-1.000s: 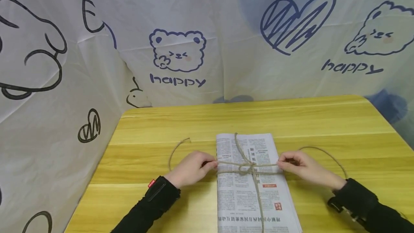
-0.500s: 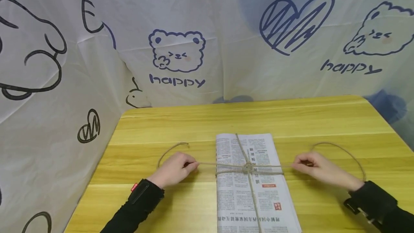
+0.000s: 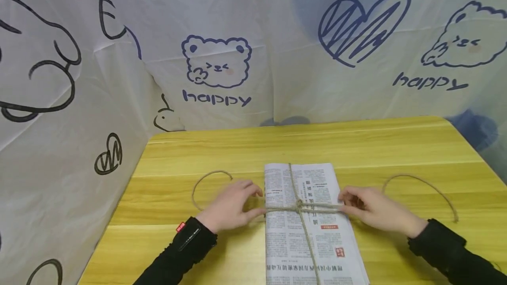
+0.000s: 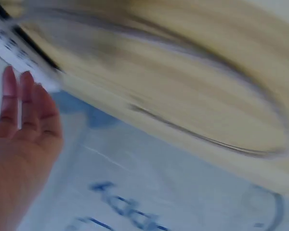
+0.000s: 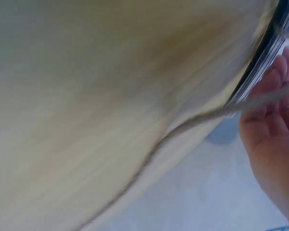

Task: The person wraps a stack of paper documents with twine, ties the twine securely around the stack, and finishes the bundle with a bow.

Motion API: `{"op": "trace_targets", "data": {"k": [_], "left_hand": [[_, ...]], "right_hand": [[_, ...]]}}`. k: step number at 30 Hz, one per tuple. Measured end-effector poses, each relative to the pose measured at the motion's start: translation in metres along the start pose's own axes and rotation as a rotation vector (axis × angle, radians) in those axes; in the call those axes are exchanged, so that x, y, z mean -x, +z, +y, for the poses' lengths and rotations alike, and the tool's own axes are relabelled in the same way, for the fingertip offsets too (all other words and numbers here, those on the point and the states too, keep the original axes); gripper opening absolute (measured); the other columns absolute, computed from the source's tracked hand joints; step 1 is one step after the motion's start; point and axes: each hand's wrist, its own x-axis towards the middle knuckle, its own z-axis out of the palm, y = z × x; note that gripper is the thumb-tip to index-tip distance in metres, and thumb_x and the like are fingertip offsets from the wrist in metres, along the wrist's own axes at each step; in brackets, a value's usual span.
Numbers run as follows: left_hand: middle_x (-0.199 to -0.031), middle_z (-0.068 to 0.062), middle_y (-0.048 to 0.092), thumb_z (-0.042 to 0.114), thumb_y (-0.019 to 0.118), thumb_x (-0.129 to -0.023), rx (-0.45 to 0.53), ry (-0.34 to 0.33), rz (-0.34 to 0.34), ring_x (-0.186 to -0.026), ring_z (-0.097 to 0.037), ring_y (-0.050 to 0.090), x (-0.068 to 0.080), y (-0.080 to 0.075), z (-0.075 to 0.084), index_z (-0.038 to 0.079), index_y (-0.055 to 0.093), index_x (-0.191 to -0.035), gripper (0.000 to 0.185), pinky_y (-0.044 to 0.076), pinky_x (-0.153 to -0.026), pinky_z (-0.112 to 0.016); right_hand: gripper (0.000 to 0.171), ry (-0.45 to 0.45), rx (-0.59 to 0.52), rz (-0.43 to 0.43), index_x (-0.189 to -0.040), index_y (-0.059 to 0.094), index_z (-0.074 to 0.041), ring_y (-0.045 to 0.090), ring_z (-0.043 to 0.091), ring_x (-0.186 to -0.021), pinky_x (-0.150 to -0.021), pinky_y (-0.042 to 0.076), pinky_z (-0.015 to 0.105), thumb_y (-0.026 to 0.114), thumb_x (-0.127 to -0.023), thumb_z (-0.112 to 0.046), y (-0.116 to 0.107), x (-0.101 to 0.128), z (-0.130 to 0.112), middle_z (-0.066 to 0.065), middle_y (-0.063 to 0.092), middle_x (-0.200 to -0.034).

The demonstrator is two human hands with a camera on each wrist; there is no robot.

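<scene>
Newspaper bundle [image 3: 313, 232], folded, cross-tied with knotted brown twine [image 3: 299, 206].

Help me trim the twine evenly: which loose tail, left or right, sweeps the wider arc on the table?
The right tail: its arc beyond the right hand spans wider than the left tail.

The head view is evenly and brightly lit, with soft shadows cast on the desk [image 3: 245, 148]. Both wrist views are heavily smeared by motion blur.
</scene>
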Motion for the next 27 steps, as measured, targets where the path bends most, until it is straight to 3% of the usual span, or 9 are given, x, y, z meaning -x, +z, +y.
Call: {"op": "trace_targets", "data": {"k": [4, 8, 13, 18, 23, 27], "left_hand": [[-0.1, 0.006, 0.066, 0.043, 0.07, -0.094, -0.078, 0.14, 0.007, -0.086, -0.008, 0.056, -0.018, 0.011, 0.019, 0.018, 0.071, -0.112, 0.031, 0.049, -0.08, -0.028], [-0.093, 0.009, 0.067, 0.034, 0.068, -0.097, -0.102, 0.186, 0.053, -0.079, -0.005, 0.057, -0.028, 0.016, 0.03, 0.021, 0.072, -0.099, 0.014, 0.048, -0.073, -0.023], [-0.086, 0.01, 0.063, 0.028, 0.062, -0.101, 0.038, 0.124, 0.032, -0.073, -0.003, 0.052, -0.03, 0.012, 0.036, 0.02, 0.066, -0.096, 0.01, 0.045, -0.068, -0.02], [-0.08, 0.008, 0.06, 0.025, 0.057, -0.104, 0.194, 0.053, 0.039, -0.066, -0.003, 0.048, -0.029, 0.006, 0.041, 0.016, 0.066, -0.101, 0.013, 0.04, -0.062, -0.018], [-0.075, 0.006, 0.057, 0.023, 0.056, -0.105, 0.255, 0.005, 0.07, -0.06, -0.003, 0.043, -0.027, 0.005, 0.04, 0.014, 0.064, -0.096, 0.015, 0.035, -0.058, -0.018], [-0.071, 0.007, 0.052, 0.021, 0.056, -0.104, 0.267, -0.03, 0.086, -0.057, -0.003, 0.04, -0.022, 0.004, 0.036, 0.015, 0.06, -0.089, 0.017, 0.032, -0.056, -0.018]], "right_hand": [[0.011, -0.035, 0.083, 0.002, -0.106, 0.068, -0.019, 0.043, -0.006, -0.065, -0.062, 0.038, 0.018, 0.064, -0.1, -0.027, 0.009, -0.012, -0.009, -0.018, 0.056, -0.077], [0.009, -0.061, 0.045, 0.0, -0.1, 0.07, -0.019, 0.047, -0.006, -0.068, -0.064, 0.041, 0.018, 0.062, -0.102, -0.022, 0.015, -0.022, -0.014, -0.014, 0.062, -0.079], [0.012, -0.031, -0.151, 0.035, -0.098, 0.068, -0.012, 0.05, -0.001, -0.069, -0.064, 0.044, 0.021, 0.058, -0.103, -0.014, 0.014, -0.027, -0.019, 0.0, 0.063, -0.077], [0.012, -0.007, -0.277, 0.094, -0.097, 0.067, -0.006, 0.051, 0.004, -0.068, -0.062, 0.044, 0.024, 0.056, -0.102, -0.008, 0.012, -0.03, -0.026, 0.011, 0.061, -0.079], [0.014, 0.017, -0.371, 0.118, -0.097, 0.065, -0.002, 0.047, 0.009, -0.065, -0.059, 0.04, 0.026, 0.054, -0.104, -0.008, 0.015, -0.032, -0.032, 0.015, 0.057, -0.08], [0.013, 0.011, -0.358, 0.157, -0.091, 0.065, -0.003, 0.045, 0.004, -0.061, -0.054, 0.039, 0.024, 0.056, -0.101, -0.004, 0.018, -0.029, -0.032, 0.012, 0.054, -0.073]]}}
